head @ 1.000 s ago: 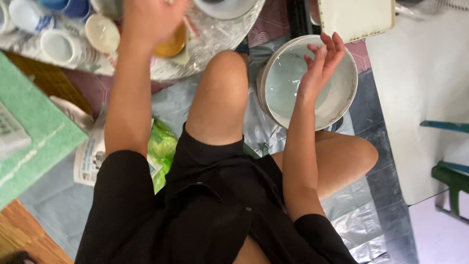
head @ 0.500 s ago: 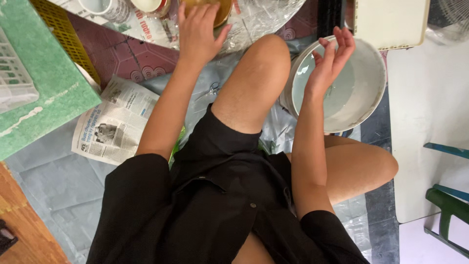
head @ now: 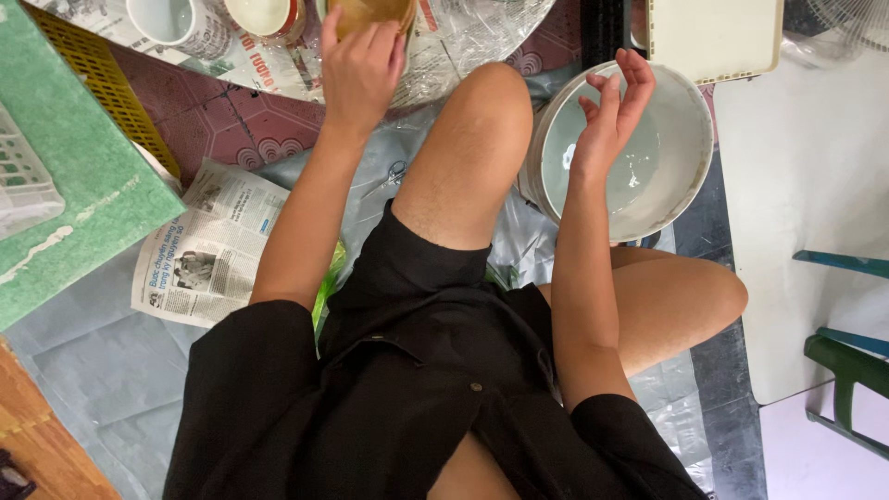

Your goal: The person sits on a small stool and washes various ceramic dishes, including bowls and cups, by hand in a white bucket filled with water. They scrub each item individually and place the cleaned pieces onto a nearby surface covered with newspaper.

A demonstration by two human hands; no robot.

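Note:
I sit on the floor with one knee raised. My left hand [head: 359, 65] is closed over a yellow-brown bowl [head: 370, 13] at the top edge of the view, on clear plastic spread over newspaper. My right hand [head: 611, 116] hovers with its fingers spread above a large white basin [head: 681, 181] that holds a little water. It holds nothing. The basin stands beside my raised knee.
White cups [head: 167, 20] stand on the plastic at top left. A green board [head: 83, 199] with a white crate lies at left, a folded newspaper [head: 199, 250] beside it. A cream tray [head: 713, 37] is behind the basin. A green chair leg [head: 847, 370] is at right.
The view has tilted down and shifted, so the cups slid toward the top edge. My left hand stays on the bowl. My right hand lifted a little above the basin.

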